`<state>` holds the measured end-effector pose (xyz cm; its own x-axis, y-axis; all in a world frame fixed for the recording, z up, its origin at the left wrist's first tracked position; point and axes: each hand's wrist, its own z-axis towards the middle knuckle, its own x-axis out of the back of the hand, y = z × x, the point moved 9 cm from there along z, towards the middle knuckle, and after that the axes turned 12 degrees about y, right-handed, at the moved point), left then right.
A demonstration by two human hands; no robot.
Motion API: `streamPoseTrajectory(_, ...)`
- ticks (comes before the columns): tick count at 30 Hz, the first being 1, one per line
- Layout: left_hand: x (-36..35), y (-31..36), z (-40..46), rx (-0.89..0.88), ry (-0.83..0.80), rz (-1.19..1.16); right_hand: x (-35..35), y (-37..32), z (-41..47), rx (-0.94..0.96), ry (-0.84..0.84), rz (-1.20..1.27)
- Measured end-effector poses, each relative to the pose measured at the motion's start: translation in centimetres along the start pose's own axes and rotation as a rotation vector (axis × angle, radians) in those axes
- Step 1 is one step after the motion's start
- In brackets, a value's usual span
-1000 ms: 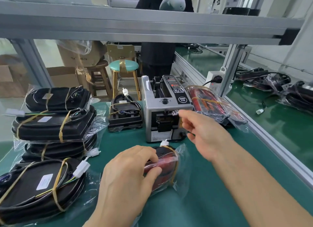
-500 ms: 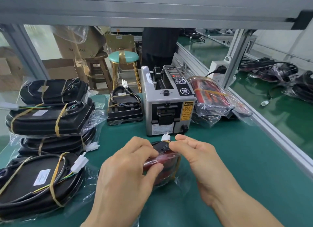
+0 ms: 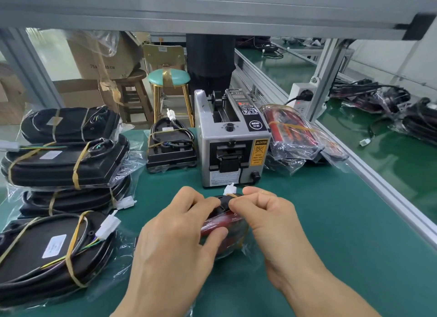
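Centrally, the green table [image 3: 331,222] carries a stack of bagged black units [image 3: 63,160] at your left, a tape dispenser [image 3: 233,151] ahead, and just before it the bagged red lamp [image 3: 222,222]. Your left hand [image 3: 175,241] grips the lamp from above, thumb curled against its side. Your right hand [image 3: 272,224] pinches its wrapping at the far end, fingers [image 3: 238,204] narrow; whether on film or tape is too small to tell.

Risks, in descending scale:
- A sideways tug may push the lamp into the dispenser.
- A slack pinch may let the film spring open.
- The white connector [image 3: 229,189], protruding beside your fingertips, may snag or be trapped.
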<state>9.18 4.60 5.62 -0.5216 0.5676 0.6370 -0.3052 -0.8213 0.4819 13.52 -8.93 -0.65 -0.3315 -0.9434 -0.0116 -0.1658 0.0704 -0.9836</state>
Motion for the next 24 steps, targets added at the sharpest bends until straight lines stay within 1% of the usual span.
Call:
streamPoseTrajectory(4, 0.05, 0.08, 0.19, -0.019, -0.002, -0.005, 0.15, 0.02, 0.17, 0.034, 0.034, -0.024)
streamPoseTrajectory(9, 0.00, 0.17, 0.30, -0.025, -0.022, 0.005, 0.01, -0.50, 0.30, 0.060, -0.004, -0.050)
streamPoseTrajectory(11, -0.04, 0.12, 0.28, -0.017, -0.029, -0.002, -0.08, -0.45, 0.22, 0.027, -0.030, -0.001)
streamPoseTrajectory(14, -0.21, -0.16, 0.14, 0.013, -0.046, -0.010, -0.36, 0.04, -0.34, -0.099, -0.075, 0.144)
streamPoseTrajectory(16, -0.22, -0.22, 0.10, 0.017, -0.042, -0.014, -0.40, 0.13, -0.49, -0.120, -0.081, 0.168)
streamPoseTrajectory(18, -0.19, -0.13, 0.15, 0.012, -0.035, -0.026, -0.44, 0.08, -0.44, -0.100, -0.076, 0.161)
streamPoseTrajectory(24, -0.14, 0.12, 0.08, -0.008, -0.043, -0.027, -0.35, 0.17, 0.11, 0.002, -0.025, 0.044)
